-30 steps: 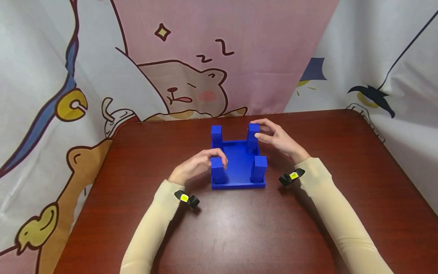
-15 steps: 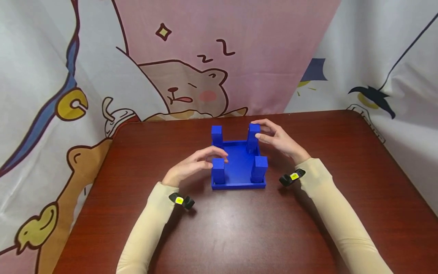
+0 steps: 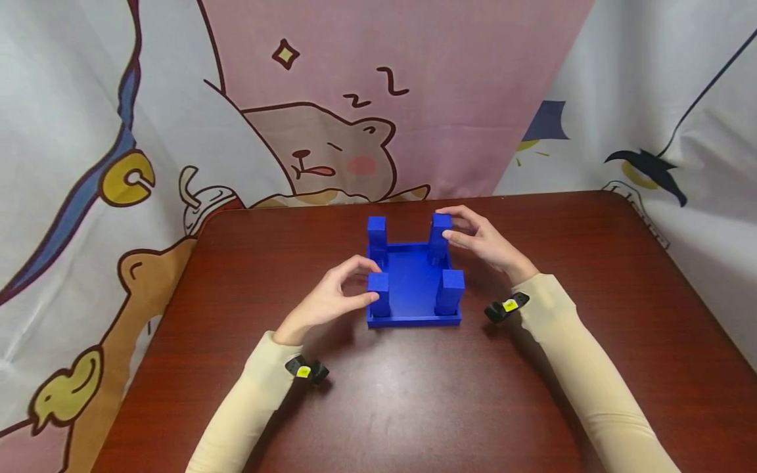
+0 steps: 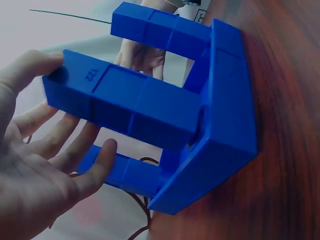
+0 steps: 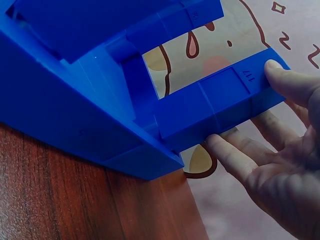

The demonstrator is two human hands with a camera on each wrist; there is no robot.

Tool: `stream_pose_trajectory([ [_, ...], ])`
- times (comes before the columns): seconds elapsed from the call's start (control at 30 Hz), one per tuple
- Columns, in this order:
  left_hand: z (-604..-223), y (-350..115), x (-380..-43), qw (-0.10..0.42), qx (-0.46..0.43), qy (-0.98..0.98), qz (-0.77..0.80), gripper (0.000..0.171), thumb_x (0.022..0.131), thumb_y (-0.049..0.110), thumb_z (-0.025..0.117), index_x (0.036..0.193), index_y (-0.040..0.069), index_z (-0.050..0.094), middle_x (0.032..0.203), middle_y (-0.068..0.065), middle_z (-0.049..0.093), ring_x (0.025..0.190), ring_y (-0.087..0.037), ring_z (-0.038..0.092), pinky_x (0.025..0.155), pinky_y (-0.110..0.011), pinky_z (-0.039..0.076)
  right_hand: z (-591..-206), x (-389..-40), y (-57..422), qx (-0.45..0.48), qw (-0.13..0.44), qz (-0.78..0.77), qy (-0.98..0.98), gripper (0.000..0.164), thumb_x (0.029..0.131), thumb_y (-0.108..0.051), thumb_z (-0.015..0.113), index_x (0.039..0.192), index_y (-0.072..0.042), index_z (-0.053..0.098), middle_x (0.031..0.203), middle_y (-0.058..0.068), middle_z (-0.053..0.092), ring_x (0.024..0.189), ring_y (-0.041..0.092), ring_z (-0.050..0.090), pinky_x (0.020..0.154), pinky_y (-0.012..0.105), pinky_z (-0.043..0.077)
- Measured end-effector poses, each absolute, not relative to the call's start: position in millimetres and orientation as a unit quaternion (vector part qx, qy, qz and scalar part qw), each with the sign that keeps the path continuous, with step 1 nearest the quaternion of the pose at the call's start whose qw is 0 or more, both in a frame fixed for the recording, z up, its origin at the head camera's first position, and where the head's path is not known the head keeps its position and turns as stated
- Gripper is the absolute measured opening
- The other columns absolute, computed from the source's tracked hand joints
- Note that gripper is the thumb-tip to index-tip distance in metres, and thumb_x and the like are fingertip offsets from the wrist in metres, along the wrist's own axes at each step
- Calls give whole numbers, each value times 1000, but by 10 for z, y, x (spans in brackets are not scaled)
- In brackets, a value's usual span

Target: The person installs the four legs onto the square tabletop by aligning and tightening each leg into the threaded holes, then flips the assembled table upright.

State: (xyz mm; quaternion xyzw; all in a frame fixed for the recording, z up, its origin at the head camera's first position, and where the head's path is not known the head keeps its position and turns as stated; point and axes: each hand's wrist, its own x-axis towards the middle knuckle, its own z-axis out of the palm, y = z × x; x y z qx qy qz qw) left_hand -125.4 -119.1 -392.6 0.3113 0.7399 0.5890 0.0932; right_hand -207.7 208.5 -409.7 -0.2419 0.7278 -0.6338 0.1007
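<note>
A blue square tray [image 3: 414,321] with a low rim lies on the table, a square blue post standing upright at each corner. My left hand [image 3: 328,295] holds the front-left post [image 3: 379,282] near its top, thumb on one face and fingers around the other side. In the left wrist view this post [image 4: 135,97] bears the raised number 122. At the back right, my right hand [image 3: 487,244] grips the upper end of another post [image 3: 438,246]. Its number 117 shows on the post [image 5: 220,102] in the right wrist view. The back-left post [image 3: 376,228] and front-right post [image 3: 451,289] are untouched.
The dark reddish wooden table [image 3: 408,401] extends around the tray on every side. Behind it hangs a cartoon-printed cloth [image 3: 461,85]. A black band with a yellow label [image 3: 304,371] is on the left sleeve, and a similar band [image 3: 507,306] on the right.
My left hand draws back from over the front-left post, its wrist dropping left and nearer, and its thumb and fingers come onto the post's sides. The right hand stays on its post.
</note>
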Motion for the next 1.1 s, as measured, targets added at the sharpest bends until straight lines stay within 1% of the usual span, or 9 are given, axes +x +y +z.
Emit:
stream_pose_trajectory([
  [0.13, -3944, -1163, -1269, 94, 295, 736, 602, 33, 83, -3, 72, 112, 1, 57, 112, -10, 60, 103, -29, 59, 91, -44, 47, -4096, -2073, 2079, -243, 101, -632, 729, 44, 98, -9, 56, 139, -3, 43, 129, 20, 55, 114, 25, 56, 95, 49, 43],
  [0.2, -3948, -1163, -1299, 100, 306, 731, 602, 33, 82, -5, 72, 111, -1, 57, 110, -11, 60, 103, -29, 59, 92, -43, 47, -4095, -2069, 2079, -242, 102, -632, 729, 43, 98, -8, 56, 139, -3, 43, 130, 20, 55, 114, 24, 57, 95, 52, 41],
  [0.3, -3938, -1182, -1369, 114, 335, 722, 595, 32, 82, -6, 72, 110, -2, 58, 108, -12, 61, 104, -27, 58, 92, -41, 46, -4093, -2073, 2078, -244, 103, -632, 728, 44, 98, -8, 56, 140, -3, 42, 130, 20, 55, 114, 24, 56, 95, 51, 42],
  [0.4, -3910, -1209, -1466, 147, 361, 710, 587, 31, 82, -7, 72, 110, -3, 59, 108, -12, 62, 106, -25, 58, 93, -42, 46, -4088, -2075, 2080, -245, 102, -633, 727, 44, 98, -9, 56, 139, -3, 43, 130, 19, 55, 114, 25, 57, 95, 50, 43],
  [0.5, -3893, -1252, -1586, 195, 379, 695, 578, 30, 84, -8, 69, 112, -5, 60, 111, -12, 63, 109, -25, 57, 97, -42, 43, -4087, -2074, 2084, -247, 103, -634, 726, 44, 98, -9, 56, 140, -3, 43, 130, 19, 55, 114, 25, 56, 94, 50, 43],
  [0.6, -3887, -1292, -1717, 241, 402, 682, 562, 29, 86, -6, 67, 115, -5, 60, 114, -12, 63, 113, -26, 56, 101, -42, 40, -4087, -2070, 2082, -247, 104, -636, 723, 43, 98, -9, 56, 140, -4, 43, 131, 18, 55, 115, 25, 56, 94, 51, 42],
  [0.73, -3888, -1304, -1883, 284, 437, 657, 545, 28, 89, -4, 64, 117, -5, 60, 117, -12, 62, 117, -28, 53, 105, -42, 35, -4086, -2063, 2079, -247, 106, -638, 721, 43, 99, -10, 56, 140, -5, 43, 131, 18, 54, 115, 25, 56, 95, 51, 42],
  [0.93, -3897, -1280, -2026, 335, 477, 611, 536, 30, 91, 1, 64, 118, -8, 58, 118, -14, 60, 116, -32, 52, 106, -44, 32, -4095, -2061, 2079, -254, 108, -627, 728, 44, 100, -11, 54, 141, -6, 41, 133, 19, 52, 119, 26, 54, 97, 55, 39],
  [1.1, -3926, -1265, -2023, 345, 479, 594, 547, 31, 91, 6, 64, 119, -8, 58, 118, -15, 60, 117, -32, 50, 107, -45, 30, -4093, -2058, 2089, -252, 105, -623, 733, 44, 100, -11, 54, 142, -6, 40, 133, 20, 52, 120, 28, 53, 97, 55, 38],
])
